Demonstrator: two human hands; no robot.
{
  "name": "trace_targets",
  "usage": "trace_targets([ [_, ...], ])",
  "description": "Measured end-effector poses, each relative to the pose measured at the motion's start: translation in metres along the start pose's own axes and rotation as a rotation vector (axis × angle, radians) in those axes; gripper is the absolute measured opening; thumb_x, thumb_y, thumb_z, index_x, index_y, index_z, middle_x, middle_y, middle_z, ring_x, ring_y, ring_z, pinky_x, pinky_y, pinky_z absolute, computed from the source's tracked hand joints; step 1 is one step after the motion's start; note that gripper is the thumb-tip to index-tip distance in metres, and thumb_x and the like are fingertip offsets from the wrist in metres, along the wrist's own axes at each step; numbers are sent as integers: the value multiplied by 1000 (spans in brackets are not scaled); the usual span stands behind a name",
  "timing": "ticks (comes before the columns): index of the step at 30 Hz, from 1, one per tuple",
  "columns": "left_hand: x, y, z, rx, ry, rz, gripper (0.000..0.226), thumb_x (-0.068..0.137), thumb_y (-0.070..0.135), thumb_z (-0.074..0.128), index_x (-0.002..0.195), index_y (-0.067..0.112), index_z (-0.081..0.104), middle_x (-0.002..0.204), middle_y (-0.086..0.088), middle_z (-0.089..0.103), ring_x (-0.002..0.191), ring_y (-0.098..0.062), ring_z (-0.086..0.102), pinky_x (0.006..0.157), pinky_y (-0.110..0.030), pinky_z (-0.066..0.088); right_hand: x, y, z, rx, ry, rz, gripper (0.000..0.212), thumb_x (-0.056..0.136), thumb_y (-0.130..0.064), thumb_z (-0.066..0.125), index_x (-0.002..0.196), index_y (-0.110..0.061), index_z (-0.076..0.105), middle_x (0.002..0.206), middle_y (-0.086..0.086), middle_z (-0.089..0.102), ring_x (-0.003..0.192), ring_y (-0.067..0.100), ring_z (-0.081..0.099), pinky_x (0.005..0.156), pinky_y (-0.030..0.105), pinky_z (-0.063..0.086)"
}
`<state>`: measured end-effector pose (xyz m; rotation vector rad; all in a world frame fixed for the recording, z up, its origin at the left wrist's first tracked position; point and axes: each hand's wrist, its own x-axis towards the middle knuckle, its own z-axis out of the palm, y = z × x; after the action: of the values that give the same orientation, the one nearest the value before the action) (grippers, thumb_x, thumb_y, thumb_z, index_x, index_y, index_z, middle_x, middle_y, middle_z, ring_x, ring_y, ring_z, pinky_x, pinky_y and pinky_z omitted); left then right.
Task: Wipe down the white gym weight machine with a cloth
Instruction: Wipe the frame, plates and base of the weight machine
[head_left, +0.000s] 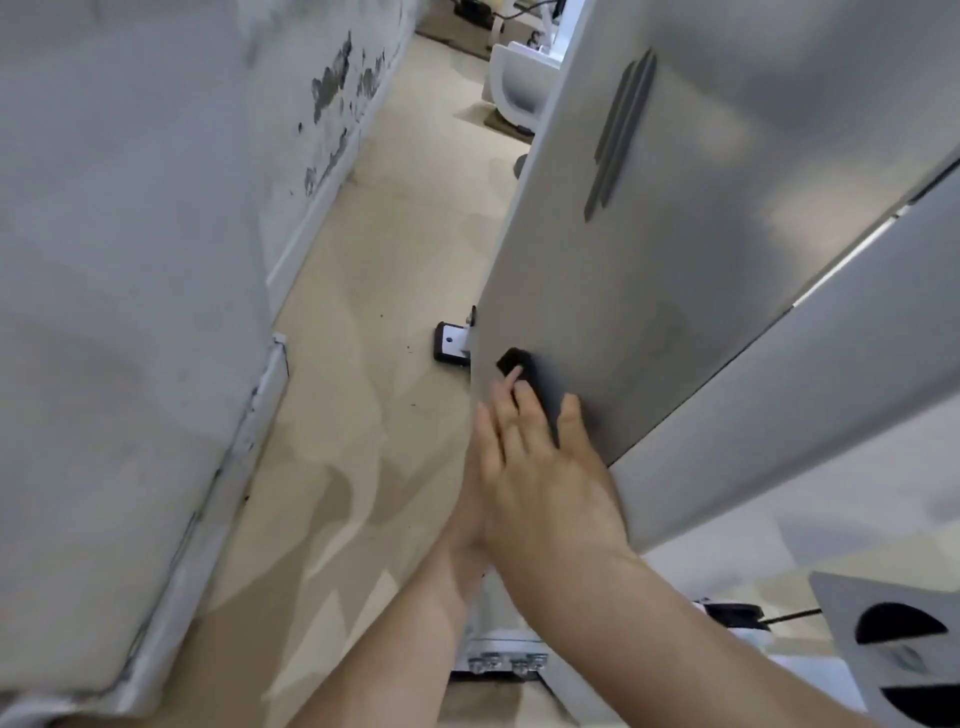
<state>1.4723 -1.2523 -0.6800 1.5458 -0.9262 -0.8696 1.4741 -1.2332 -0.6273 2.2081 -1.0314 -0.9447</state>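
Black cloth (511, 359) pressed flat low on the white gym machine's tall metal panel (675, 270), a person works beside a peeling grey wall (130, 260) on the left. The right hand (545, 467) lies spread over the cloth with fingers straight, pinning rather than gripping it. The left hand (465, 514) sits just behind it, mostly hidden, so whether it is open or closed cannot be told. Done well, the wipe would keep even palm pressure and run overlapping passes out to the panel's edge and down toward the base. Counted: one cloth, two hands, one black-capped machine foot (451, 345) on the beige floor (389, 234).
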Motion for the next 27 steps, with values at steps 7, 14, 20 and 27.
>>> trace_targets([
  [7,3,-76,-7,-22,-113,-182,49,105,15,10,147,20,33,154,-5,35,137,-14,36,114,-25,29,2,-2,6,-70,-59,-67,67,102,-35,27,152,1,0,159,25,-1,145,46,1,113,61,0],
  [14,-18,-164,-9,-90,-77,-273,35,95,12,49,128,15,59,124,0,65,121,-18,56,103,-35,44,-5,-7,5,-228,-140,-180,46,103,-33,32,139,-9,46,147,20,40,136,45,29,111,62,13],
  [20,-92,-176,-27,89,-203,-143,57,95,2,37,141,35,44,79,33,58,76,15,53,70,-1,39,-36,-9,20,-152,280,-274,24,92,-9,42,68,-12,45,75,4,50,75,23,36,73,39,24],
  [27,-80,-132,-84,445,-560,55,33,84,26,64,117,35,64,78,16,68,74,-3,63,61,-10,44,-93,7,98,198,586,-503,27,96,-11,38,98,-14,65,98,1,66,101,24,59,77,32,47],
])
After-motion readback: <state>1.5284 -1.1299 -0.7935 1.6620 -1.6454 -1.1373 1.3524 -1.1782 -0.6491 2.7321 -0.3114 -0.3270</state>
